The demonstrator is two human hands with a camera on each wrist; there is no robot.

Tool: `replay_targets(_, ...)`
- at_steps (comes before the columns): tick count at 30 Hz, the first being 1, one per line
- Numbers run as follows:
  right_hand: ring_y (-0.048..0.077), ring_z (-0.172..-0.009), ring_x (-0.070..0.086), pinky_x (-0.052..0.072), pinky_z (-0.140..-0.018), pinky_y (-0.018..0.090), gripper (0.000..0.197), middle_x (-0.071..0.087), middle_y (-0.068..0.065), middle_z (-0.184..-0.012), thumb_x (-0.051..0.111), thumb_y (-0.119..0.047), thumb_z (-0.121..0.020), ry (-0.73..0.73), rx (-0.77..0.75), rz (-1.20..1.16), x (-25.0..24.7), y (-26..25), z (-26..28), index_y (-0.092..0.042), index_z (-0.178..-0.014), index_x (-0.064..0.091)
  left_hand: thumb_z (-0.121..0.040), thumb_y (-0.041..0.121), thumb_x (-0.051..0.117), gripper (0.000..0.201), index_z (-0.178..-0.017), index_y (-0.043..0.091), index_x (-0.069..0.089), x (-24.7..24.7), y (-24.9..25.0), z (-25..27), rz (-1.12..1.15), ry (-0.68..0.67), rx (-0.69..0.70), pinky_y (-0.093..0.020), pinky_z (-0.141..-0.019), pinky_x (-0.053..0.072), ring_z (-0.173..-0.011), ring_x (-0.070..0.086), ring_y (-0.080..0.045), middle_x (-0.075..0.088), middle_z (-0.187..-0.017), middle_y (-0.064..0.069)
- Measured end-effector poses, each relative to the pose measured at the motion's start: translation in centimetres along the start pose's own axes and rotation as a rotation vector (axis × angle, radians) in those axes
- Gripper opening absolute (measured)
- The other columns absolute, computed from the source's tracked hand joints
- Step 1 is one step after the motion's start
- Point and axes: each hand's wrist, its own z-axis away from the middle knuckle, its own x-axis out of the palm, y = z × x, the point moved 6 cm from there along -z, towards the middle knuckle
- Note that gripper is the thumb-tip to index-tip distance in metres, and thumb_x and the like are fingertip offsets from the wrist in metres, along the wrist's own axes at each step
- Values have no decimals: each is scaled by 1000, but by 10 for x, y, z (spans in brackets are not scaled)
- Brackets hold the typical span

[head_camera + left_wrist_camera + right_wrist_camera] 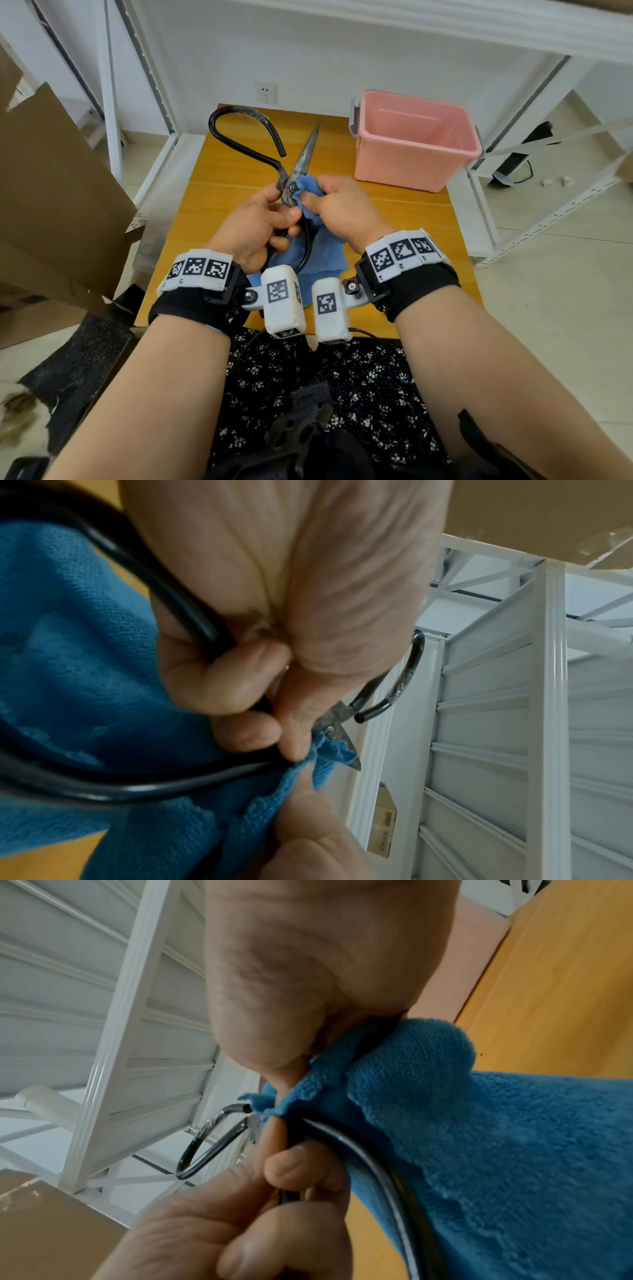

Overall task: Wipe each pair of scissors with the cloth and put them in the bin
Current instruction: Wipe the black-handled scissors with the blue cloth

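A large pair of scissors (301,161) with black looped handles and dull grey blades is held above the wooden table (394,219), one blade pointing away from me. My left hand (260,222) grips the lower black handle (143,788) just below the pivot. My right hand (339,205) pinches a blue cloth (315,253) against the scissors at the pivot (330,730). The cloth (496,1123) hangs down from that hand toward the table. The pink bin (414,140) stands on the table's far right corner, and I see nothing in it.
White metal shelving (548,192) stands to the right and behind the table. A large cardboard box (58,192) leans at the left. A wall socket (267,93) is behind the table. The person's lap in dark floral fabric (315,377) is at the near edge.
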Motion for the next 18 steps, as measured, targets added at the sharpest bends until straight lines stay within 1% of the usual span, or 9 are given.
replay_targets(2,19,-69,53,43,-68,37,19,60,4,-73,60,-20,-94,16,17,-44,-1,3,-1,-4,-85,67,-94,-9,47,34,-103,19,64,1,0,0,-2,-7,7,-15,-39,20,-54,43,-12,47,-69,-2)
replay_targets(5,11,-60,53,43,-64,28,22,60,-4,-63,60,-14,-96,-22,28,-155,-1,7,1,-13,-74,66,-93,-10,48,34,-106,17,63,-1,0,1,-12,-23,4,-15,-38,22,-54,43,-13,45,-71,-4)
replay_targets(6,10,-60,54,44,-63,27,23,62,-5,-64,59,-10,-96,-42,25,-172,-2,8,1,-15,-74,66,-93,-10,48,34,-107,17,63,-2,0,2,-19,-28,6,-15,-38,22,-54,43,-14,44,-71,-5)
replay_targets(9,12,-68,56,45,-65,26,13,63,4,-76,58,-5,-96,-104,-9,-145,-2,5,5,-7,-89,69,-93,-10,48,34,-107,16,64,-6,1,2,-34,-22,14,-16,-37,24,-54,44,-15,45,-71,-5)
replay_targets(11,3,-61,55,44,-60,18,19,62,-3,-72,56,-3,-96,-110,-27,-101,-2,3,5,-14,-85,67,-94,-9,47,33,-107,16,62,-7,0,2,-14,-8,11,-15,-37,24,-54,44,-13,46,-71,-3)
replay_targets(12,0,-59,55,44,-59,17,23,61,-5,-71,55,-4,-97,-93,-32,-70,-3,2,6,-19,-82,65,-94,-9,47,31,-106,16,62,-6,-1,2,0,0,7,-15,-37,24,-54,44,-13,47,-70,-2)
replay_targets(14,6,-65,56,45,-65,24,23,61,-5,-73,55,-9,-97,-55,-31,2,-3,3,4,-23,-80,62,-95,-8,47,29,-102,16,61,-4,-3,2,17,12,-5,-14,-37,23,-53,44,-12,47,-69,-1)
replay_targets(15,10,-68,55,45,-68,28,21,61,-3,-74,55,-11,-97,-45,-29,24,-1,4,3,-20,-80,63,-94,-8,47,29,-101,17,61,-3,-4,3,16,12,-10,-14,-37,23,-53,44,-11,47,-69,0)
replay_targets(18,19,-70,52,43,-69,36,24,59,4,-74,54,-21,-98,7,0,51,0,5,3,-5,-84,65,-94,-9,48,31,-102,17,63,0,-6,3,9,3,-12,-14,-37,24,-52,44,-11,46,-69,-1)
